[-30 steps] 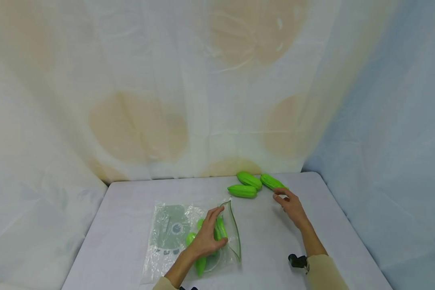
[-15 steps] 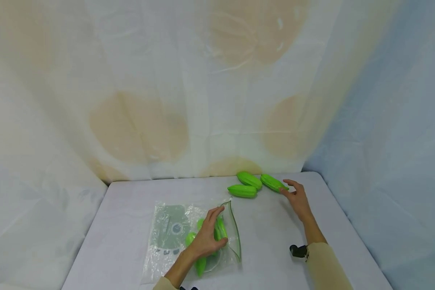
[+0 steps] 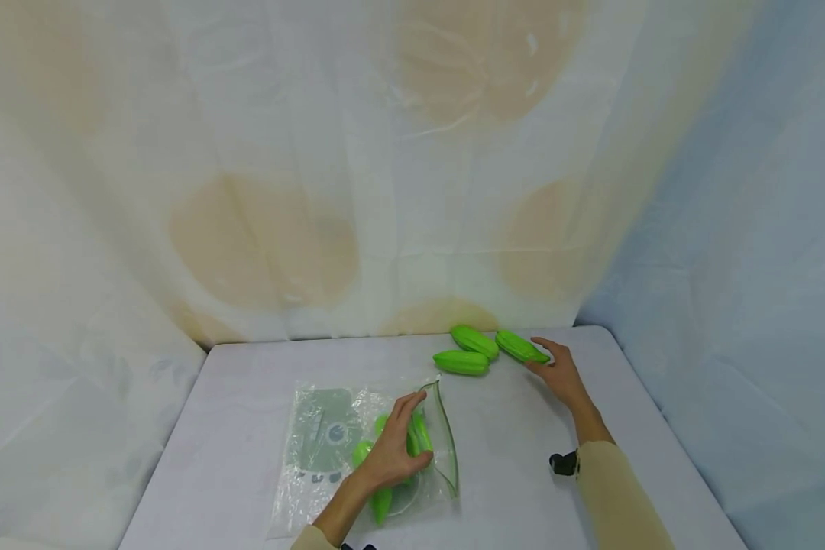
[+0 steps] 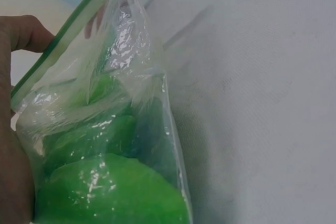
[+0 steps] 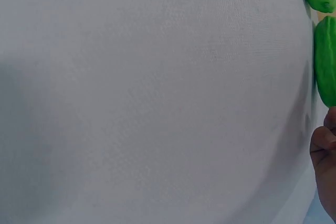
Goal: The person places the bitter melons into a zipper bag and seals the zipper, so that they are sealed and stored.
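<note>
On the table lies a clear zip bag (image 3: 309,489) with a green seal and a printed panel. Inside it are several bright green vegetables (image 4: 110,192), their kind blurred by the plastic. My left hand (image 3: 393,451) holds the bag near its mouth, one bent finger against the green seal (image 4: 58,45) in the left wrist view. At the back right, my right hand (image 3: 557,370) has thumb and fingers spread either side of the near end of a green ridged gourd (image 3: 519,346). In the right wrist view its fingertips (image 5: 332,119) are right at that gourd's end.
Two more ridged gourds, one at the back (image 3: 474,341) and one in front of it (image 3: 461,363), lie left of the right hand. The white table (image 3: 509,458) meets hanging sheets (image 3: 419,229) at the back and sides.
My right hand has shifted right, opened its fingers wider and come back in around the gourd's near end. The left hand and the bag stay in place.
</note>
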Available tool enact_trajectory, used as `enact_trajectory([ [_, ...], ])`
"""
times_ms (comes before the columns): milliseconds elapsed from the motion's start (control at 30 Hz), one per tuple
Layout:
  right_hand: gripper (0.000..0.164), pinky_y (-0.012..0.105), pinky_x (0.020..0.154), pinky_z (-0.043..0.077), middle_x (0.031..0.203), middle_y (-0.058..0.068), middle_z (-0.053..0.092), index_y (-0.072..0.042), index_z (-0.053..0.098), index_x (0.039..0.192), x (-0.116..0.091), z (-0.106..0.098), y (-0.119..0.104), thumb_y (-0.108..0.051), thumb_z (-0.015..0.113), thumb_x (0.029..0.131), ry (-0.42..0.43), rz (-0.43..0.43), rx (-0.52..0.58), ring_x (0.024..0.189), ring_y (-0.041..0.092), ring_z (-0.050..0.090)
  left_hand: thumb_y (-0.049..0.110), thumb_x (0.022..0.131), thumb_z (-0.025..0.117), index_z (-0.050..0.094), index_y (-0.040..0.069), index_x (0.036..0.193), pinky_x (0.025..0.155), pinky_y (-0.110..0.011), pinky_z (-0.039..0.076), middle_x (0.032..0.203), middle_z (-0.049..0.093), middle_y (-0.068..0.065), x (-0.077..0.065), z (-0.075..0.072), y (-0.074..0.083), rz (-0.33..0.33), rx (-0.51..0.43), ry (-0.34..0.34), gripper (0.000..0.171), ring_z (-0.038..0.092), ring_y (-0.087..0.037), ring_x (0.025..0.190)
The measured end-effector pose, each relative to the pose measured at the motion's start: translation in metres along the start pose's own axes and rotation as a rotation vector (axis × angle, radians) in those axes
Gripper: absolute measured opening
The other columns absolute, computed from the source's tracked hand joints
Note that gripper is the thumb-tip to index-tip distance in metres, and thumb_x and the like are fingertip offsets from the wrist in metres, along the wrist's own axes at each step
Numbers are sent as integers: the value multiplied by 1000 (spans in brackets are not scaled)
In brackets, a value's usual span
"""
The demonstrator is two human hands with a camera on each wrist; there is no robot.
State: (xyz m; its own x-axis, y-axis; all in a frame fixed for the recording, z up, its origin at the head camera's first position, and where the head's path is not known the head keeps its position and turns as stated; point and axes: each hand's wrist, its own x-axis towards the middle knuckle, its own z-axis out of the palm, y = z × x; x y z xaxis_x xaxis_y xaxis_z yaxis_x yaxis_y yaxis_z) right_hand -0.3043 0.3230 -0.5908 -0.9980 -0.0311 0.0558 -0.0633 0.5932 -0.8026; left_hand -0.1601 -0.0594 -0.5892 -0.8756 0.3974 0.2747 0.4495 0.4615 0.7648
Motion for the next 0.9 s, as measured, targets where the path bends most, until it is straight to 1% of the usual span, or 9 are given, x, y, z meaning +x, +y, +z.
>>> enact_trajectory([
  [100, 63, 57, 104, 38, 153, 27, 32, -12, 44, 152, 1, 0, 1, -19, 71, 95, -19, 19, -7, 141, 43, 30, 26, 77, 72, 22, 21, 160, 109, -59, 38, 155, 31, -3, 0, 1, -1, 1, 2, -3, 97, 37, -28, 143],
  [200, 64, 59, 105, 37, 152, 28, 31, -11, 42, 153, 1, 1, 2, -17, 70, 96, -41, 20, -12, 141, 45, 29, 27, 78, 72, 23, 16, 160, 110, -59, 38, 156, 30, -2, 0, 2, -1, 3, 9, -7, 97, 36, -28, 143],
  [300, 64, 61, 106, 35, 152, 28, 33, -10, 41, 153, 3, 2, 2, -15, 69, 95, -52, -1, -27, 140, 46, 30, 27, 78, 72, 22, 18, 160, 110, -58, 38, 155, 30, -2, 0, 2, -1, 3, 15, -7, 97, 37, -28, 143],
  [400, 62, 63, 107, 32, 151, 28, 37, -8, 42, 152, 4, 3, 4, -9, 67, 95, -56, -47, -57, 139, 48, 31, 26, 77, 72, 21, 23, 161, 109, -59, 38, 155, 31, -3, 1, 1, 0, 5, 10, -3, 98, 37, -28, 142],
  [500, 60, 66, 108, 31, 148, 29, 41, -7, 44, 150, 6, 5, 5, -4, 66, 94, -38, -64, -82, 136, 49, 34, 26, 76, 73, 22, 21, 160, 109, -59, 39, 155, 31, -3, 1, 1, 0, 12, 10, 0, 98, 37, -28, 142],
  [633, 58, 64, 108, 32, 142, 29, 44, -10, 46, 149, 7, 7, 8, -4, 65, 94, -15, -26, -114, 132, 47, 40, 26, 77, 73, 24, 13, 160, 109, -58, 38, 155, 31, -3, 1, 1, 0, 23, 20, -1, 97, 37, -28, 142],
  [900, 57, 64, 109, 31, 140, 29, 45, -11, 45, 149, 6, 9, 6, -5, 63, 96, 6, 16, -127, 131, 47, 42, 25, 77, 73, 25, 14, 159, 110, -57, 38, 155, 31, -2, 0, 0, 1, 16, 10, -4, 96, 36, -26, 144],
])
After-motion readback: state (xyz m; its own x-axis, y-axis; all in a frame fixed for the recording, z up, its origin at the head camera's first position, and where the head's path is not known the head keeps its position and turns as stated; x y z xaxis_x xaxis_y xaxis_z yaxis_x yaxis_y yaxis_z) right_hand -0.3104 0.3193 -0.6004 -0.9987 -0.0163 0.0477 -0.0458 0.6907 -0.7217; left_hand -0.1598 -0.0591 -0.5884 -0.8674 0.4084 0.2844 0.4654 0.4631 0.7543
